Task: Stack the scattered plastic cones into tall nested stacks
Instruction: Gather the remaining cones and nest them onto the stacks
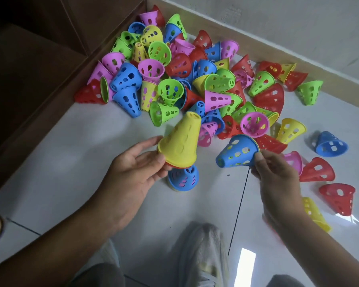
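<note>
The left hand (133,168) is gripping a short yellow-topped nested plastic cone stack (180,141) while the right hand (276,170) is pinching a blue perforated plastic cone (237,152). Most of the multicoloured cone pile (184,75) is lying unstacked on the floor, so the work seems barely begun.

The floor (75,162) was of pale glossy tiles. On it lay a big heap of coloured plastic cones (174,75) near the wall, a blue cone (183,179) standing alone, and a few red cones (338,195) scattered at right.
</note>
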A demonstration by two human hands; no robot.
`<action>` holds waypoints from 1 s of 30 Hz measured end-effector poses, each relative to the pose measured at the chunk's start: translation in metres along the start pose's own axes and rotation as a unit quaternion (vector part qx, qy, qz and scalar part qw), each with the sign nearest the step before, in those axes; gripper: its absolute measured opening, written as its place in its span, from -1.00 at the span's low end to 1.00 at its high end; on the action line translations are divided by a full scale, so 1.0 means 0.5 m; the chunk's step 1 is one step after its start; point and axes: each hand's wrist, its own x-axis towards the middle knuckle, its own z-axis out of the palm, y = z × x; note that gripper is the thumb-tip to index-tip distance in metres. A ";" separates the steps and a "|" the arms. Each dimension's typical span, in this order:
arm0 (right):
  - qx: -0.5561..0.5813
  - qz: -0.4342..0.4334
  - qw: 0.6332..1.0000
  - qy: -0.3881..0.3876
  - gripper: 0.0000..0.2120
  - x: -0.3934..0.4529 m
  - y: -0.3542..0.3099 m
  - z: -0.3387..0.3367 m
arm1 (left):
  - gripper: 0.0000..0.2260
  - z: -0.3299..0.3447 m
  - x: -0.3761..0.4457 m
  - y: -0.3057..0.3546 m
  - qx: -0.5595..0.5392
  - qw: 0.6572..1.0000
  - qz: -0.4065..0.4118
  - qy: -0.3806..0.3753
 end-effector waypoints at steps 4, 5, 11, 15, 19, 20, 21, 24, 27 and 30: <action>0.124 0.078 0.989 -0.028 -0.81 -0.020 -0.013 0.005 | -0.58 0.004 -0.013 -0.028 0.051 0.998 -0.005 -0.028; 0.141 0.089 0.985 -0.036 -0.81 -0.026 -0.018 0.007 | -0.57 0.003 -0.014 -0.035 0.067 0.997 -0.004 -0.034; 0.181 0.132 0.970 -0.090 -0.78 -0.050 -0.044 0.023 | -0.61 -0.010 -0.001 -0.074 0.209 0.978 0.020 -0.019; 0.202 0.139 0.963 -0.115 -0.74 -0.057 -0.056 0.027 | -0.62 -0.021 0.013 -0.089 0.250 0.967 0.033 -0.013; 0.215 0.151 0.957 -0.124 -0.75 -0.061 -0.060 0.031 | -0.67 -0.034 0.025 -0.092 0.268 0.963 0.024 -0.017; 0.216 0.153 0.956 -0.129 -0.75 -0.061 -0.060 0.032 | -0.68 -0.037 0.029 -0.090 0.279 0.960 0.023 -0.017; 0.218 0.155 0.954 -0.134 -0.75 -0.062 -0.060 0.031 | -0.68 -0.041 0.033 -0.088 0.291 0.956 0.022 -0.019; 0.227 0.158 0.949 -0.150 -0.74 -0.066 -0.061 0.034 | -0.68 -0.046 0.043 -0.085 0.313 0.949 0.020 -0.042; 0.234 0.157 0.945 -0.167 -0.74 -0.070 -0.060 0.040 | -0.68 -0.054 0.051 -0.091 0.376 0.924 0.051 -0.047; 0.223 0.156 0.945 -0.181 -0.74 -0.071 -0.058 0.051 | -0.68 -0.065 0.058 -0.089 0.441 0.892 0.085 -0.048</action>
